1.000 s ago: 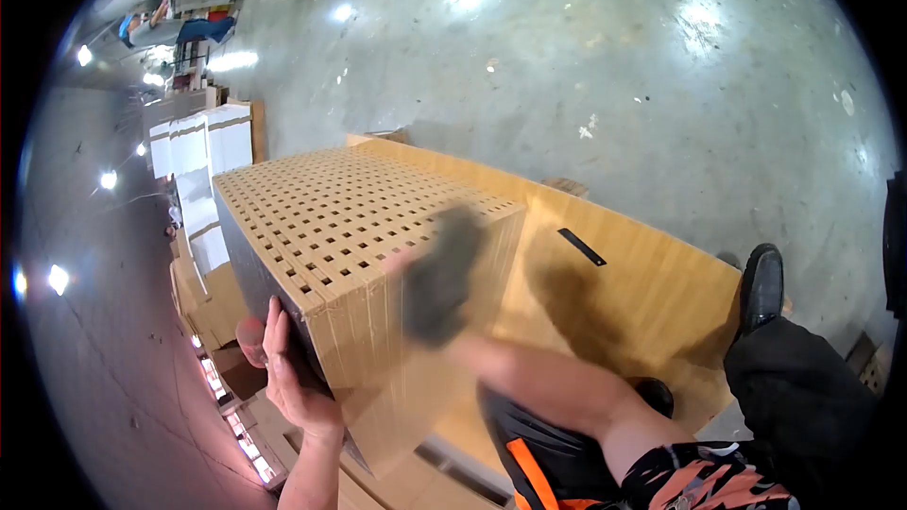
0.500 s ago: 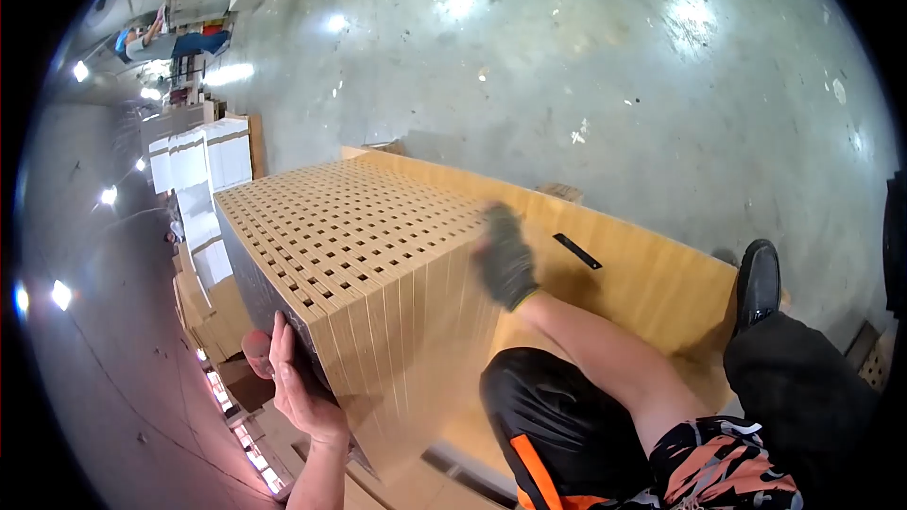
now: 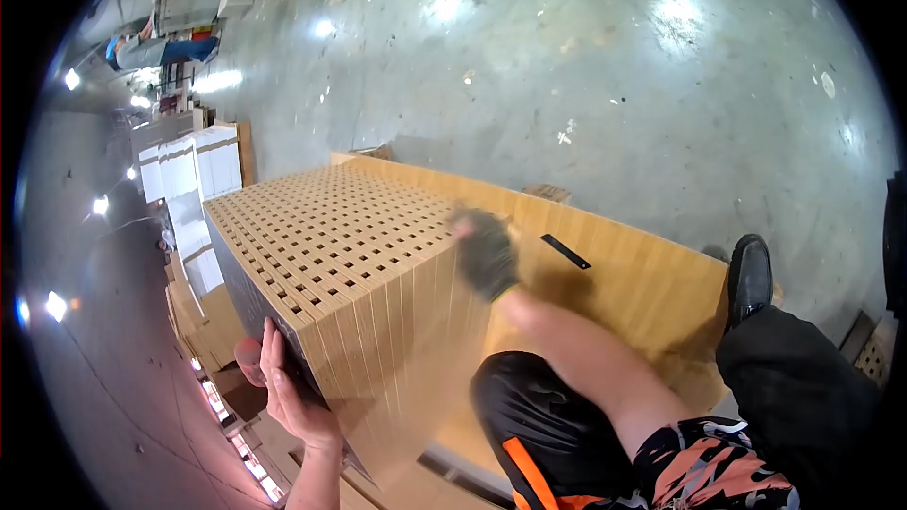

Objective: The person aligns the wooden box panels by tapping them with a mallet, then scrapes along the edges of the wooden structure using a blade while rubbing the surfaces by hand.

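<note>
A stack of wooden slats [image 3: 331, 236] with rows of small square holes stands before me; its grooved side faces [image 3: 378, 349] catch the light. My left hand [image 3: 298, 401] is bare, its fingers stretched out along the dark panel [image 3: 248, 274] on the stack's left side. Over the stack's right edge is my right hand [image 3: 487, 255], in a dark grey glove and smeared by motion. Its fingers look curled in; whatever they hold is hidden. A short black flat strip [image 3: 566, 251] lies on the wooden board [image 3: 624, 264] to the right.
My dark-clad knee [image 3: 534, 406] and black shoe [image 3: 751, 279] are close by the board. Behind my left hand a reddish rounded thing [image 3: 248, 360] shows. White boxes [image 3: 215, 161] are stacked farther off. A person [image 3: 161, 52] is in the far background.
My right hand has shifted slightly left along the edge of the stack. My left hand keeps its place on the panel. The whole view has drifted a little.
</note>
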`<state>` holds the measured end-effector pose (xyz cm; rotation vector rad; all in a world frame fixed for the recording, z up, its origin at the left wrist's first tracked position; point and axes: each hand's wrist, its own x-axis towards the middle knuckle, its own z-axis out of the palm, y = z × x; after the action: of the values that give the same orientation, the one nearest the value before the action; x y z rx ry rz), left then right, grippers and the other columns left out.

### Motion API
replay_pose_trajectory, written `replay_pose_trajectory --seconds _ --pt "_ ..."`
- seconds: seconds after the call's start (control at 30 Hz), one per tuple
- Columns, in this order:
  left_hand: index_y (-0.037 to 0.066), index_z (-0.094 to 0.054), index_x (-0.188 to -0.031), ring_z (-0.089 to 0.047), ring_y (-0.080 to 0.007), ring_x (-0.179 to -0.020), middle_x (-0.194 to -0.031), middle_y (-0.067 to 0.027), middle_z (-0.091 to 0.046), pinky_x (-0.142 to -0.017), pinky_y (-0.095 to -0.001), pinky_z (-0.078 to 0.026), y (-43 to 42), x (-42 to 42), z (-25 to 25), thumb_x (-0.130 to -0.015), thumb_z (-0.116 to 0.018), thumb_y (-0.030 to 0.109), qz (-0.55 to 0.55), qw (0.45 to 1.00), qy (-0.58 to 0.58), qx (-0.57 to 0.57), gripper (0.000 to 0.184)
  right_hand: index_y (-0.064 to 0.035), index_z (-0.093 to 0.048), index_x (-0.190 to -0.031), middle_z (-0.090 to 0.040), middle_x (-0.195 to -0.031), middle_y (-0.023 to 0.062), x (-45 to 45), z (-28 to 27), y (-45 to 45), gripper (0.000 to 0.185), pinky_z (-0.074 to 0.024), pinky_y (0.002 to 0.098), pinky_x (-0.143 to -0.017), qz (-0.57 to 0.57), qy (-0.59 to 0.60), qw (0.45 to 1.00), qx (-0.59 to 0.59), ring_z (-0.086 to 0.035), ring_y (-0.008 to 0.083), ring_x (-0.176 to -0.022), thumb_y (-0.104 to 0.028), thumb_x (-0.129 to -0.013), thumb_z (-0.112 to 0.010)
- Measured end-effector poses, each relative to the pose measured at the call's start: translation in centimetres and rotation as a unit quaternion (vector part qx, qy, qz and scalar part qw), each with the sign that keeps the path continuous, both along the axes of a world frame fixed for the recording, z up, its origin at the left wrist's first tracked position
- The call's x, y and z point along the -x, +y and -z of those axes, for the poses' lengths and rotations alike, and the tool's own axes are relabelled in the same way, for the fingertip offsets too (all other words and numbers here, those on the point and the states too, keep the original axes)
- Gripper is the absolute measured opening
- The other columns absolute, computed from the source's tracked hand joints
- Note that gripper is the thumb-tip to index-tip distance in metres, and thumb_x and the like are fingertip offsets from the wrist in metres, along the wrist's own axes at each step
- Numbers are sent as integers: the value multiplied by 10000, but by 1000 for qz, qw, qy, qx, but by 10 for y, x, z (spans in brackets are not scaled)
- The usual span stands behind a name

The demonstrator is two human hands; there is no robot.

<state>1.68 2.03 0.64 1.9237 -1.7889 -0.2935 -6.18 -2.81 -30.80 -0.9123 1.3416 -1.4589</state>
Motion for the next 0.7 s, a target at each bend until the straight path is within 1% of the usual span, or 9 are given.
replay_pose_trajectory --seconds 0.07,0.2,0.23,0.3,0.4,0.53,0.57,0.63,0.7 --pt "-82 -576 -1308 -418 -269 -1371 -1455 -179 -508 -1181 -417 -236 -1 0 -1 -1048 -282 280 4 1000 -11 -2 534 -55 -642 -789 -646 -796 154 24 38 -2 171 -473 461 -740 -34 19 989 -145 -617 363 -808 -126 -861 -505" --pt "-82 -568 -1313 -423 -271 -1370 -1469 -186 -489 -1178 -421 -258 2 -8 0 -1049 -287 279 5 1000 21 0 528 -45 -655 -971 -680 -969 168 34 -84 -17 229 -480 488 -838 -234 77 968 58 -639 350 -904 -178 -798 -587" --pt "-81 -564 -1317 -424 -273 -1371 -1474 -188 -481 -1177 -422 -263 3 -9 1 -1049 -288 280 7 999 32 0 527 -29 -657 -1072 -666 -1089 197 26 -131 -2 326 -469 496 -926 -35 37 987 150 -628 372 -1003 -218 -811 -608" --pt "-77 -548 -1337 -428 -287 -1373 -1488 -191 -457 -1176 -423 -270 2 -3 -3 -1052 -288 295 7 1000 -9 -19 535 -14 -645 -1133 -645 -1155 210 50 -198 2 399 -453 500 -975 -9 -105 950 295 -606 398 -1071 -267 -826 -624" --pt "-77 -554 -1331 -444 -286 -1361 -1470 -195 -477 -1172 -415 -280 4 -10 0 -1049 -280 297 5 1000 -11 -1 543 -1 -639 -1145 -641 -1185 221 34 -154 -2 409 -449 488 -999 -42 -92 951 292 -602 394 -1108 -277 -844 -625" --pt "-74 -562 -1324 -456 -277 -1351 -1460 -184 -493 -1163 -407 -301 4 -7 -2 -1045 -284 298 10 1000 -25 2 542 -43 -635 -896 -646 -943 169 74 23 9 178 -457 504 -842 -265 152 948 -88 -614 343 -925 -197 -897 -545" --pt "-73 -564 -1323 -459 -273 -1348 -1458 -179 -497 -1160 -405 -308 2 -8 1 -1044 -286 298 20 1000 -14 5 541 -16 -606 -1076 -642 -1037 210 123 20 9 314 -428 523 -923 -388 236 890 -42 -590 401 -993 -282 -930 -525" --pt "-73 -554 -1336 -464 -263 -1345 -1464 -171 -492 -1151 -407 -326 4 -4 -2 -1043 -298 302 6 999 -47 -8 540 3 -605 -1120 -611 -1135 225 157 54 23 435 -389 537 -990 -234 371 881 177 -548 408 -1088 -353 -870 -611" --pt "-71 -549 -1342 -465 -258 -1344 -1469 -169 -487 -1147 -406 -333 2 -2 -2 -1044 -303 307 -5 998 -61 -3 541 4 -598 -1120 -584 -1146 215 180 58 40 487 -376 537 -1004 -207 411 881 109 -519 394 -1103 -380 -824 -651"
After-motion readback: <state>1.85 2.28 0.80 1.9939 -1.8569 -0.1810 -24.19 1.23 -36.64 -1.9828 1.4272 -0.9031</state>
